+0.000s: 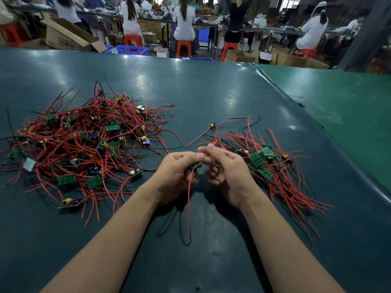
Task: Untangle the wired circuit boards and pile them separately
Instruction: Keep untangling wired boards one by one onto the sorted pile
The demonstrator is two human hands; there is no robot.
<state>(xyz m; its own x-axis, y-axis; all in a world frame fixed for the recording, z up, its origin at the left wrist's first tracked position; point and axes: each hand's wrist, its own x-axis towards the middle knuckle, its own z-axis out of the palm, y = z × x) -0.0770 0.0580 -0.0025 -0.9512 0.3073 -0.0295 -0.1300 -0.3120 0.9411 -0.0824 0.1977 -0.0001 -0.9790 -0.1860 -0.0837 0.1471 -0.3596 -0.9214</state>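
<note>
The fingers (191, 155) of the left hand (177, 176) curl round a small green circuit board (197, 164), thumb on top, pinching it just above the dark green surface (211, 92). The right hand (225, 174) meets it from the other side: its thumb and forefinger pinch a red wire (214, 142) that rises from the board, while the other fingers are loosely curled below. A second red wire (189, 199) hangs from the board down between the two wrists, alongside a black wire (182, 225) whose loop lies on the surface.

Left of the hands lies a big tangled heap of wired boards (84, 140), red and black leads running every way, with yellow and purple parts showing among them. Just right of the right hand sits a smaller, tidier pile of boards (262, 161), its wires fanned toward the near edge. One stray board (212, 125) lies alone beyond the hands, between the two heaps.

Across the room, people sit on orange stools (183, 48) at long benches, with cardboard boxes (67, 37) and a blue crate (132, 50) on the floor.
</note>
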